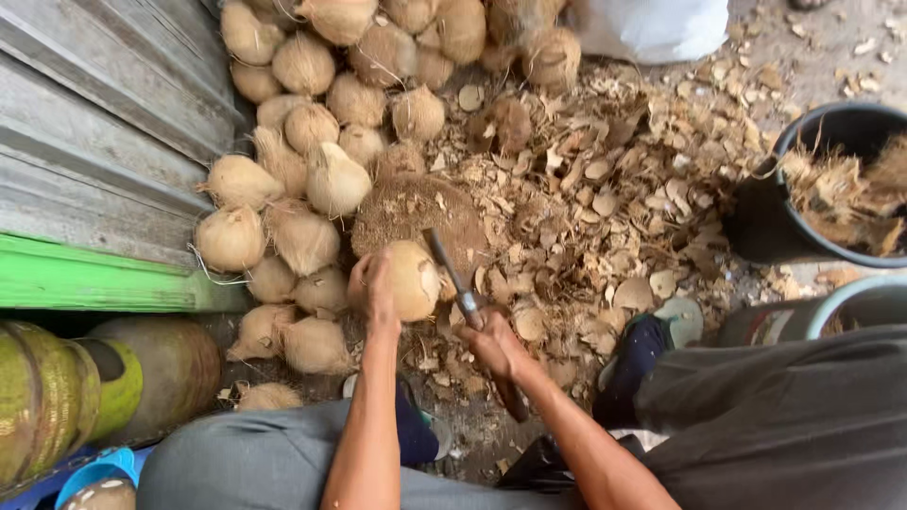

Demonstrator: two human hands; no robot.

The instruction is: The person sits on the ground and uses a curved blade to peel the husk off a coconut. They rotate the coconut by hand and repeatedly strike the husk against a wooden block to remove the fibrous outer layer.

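My left hand [370, 288] grips a pale husked coconut [414, 280] and holds it against a round fibrous chopping block [406, 212]. My right hand [496, 345] is closed around the handle of a long dark knife [452, 274]. The blade points up and away, and its tip lies right beside the coconut's right side. Both forearms reach forward from between my knees.
A heap of husked coconuts [312, 123] lies ahead and to the left, against a grey corrugated wall [85, 142] with a green ledge. Shell chips [614, 189] litter the ground. A black tub of husk fibre [841, 189] stands at right, a white sack [652, 28] at top.
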